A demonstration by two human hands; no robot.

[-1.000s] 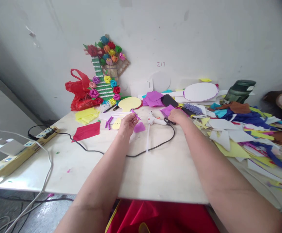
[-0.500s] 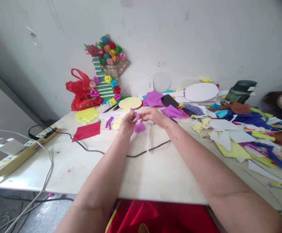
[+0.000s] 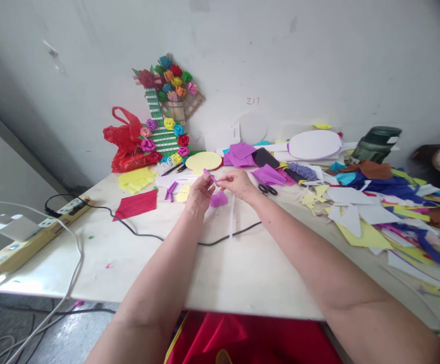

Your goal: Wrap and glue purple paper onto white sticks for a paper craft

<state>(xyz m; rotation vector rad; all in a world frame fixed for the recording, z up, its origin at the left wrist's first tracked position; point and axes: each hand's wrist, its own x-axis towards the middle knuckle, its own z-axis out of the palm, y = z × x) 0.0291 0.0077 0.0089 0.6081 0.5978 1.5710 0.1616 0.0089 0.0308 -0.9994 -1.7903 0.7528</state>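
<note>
A thin purple paper roll [image 3: 209,175] is pinched in the fingers of my left hand [image 3: 200,195], slanting down to the right. My right hand [image 3: 239,185] has its thumb and fingertips closed on the roll's lower right end. Just beneath the hands lies a small purple paper square [image 3: 218,199]. A translucent white stick [image 3: 231,220] rests below my right hand, its upper end partly hidden. Left of my hands are several finished purple paper rolls [image 3: 170,191] and a pale yellow cut-out piece [image 3: 183,193]. Dark-handled scissors [image 3: 267,189] lie right of my right wrist.
A black cable [image 3: 140,235] crosses the table from the power strip [image 3: 34,237]. Red paper [image 3: 135,205] lies on the left. Paper scraps [image 3: 371,202] heap up on the right near a green bottle [image 3: 377,142]. A paper-flower decoration [image 3: 162,121] leans against the wall.
My right hand has shifted slightly, its fingers now closer together at the roll's end. The scissor handles have come into view beside my right wrist. My left hand stays almost in place.
</note>
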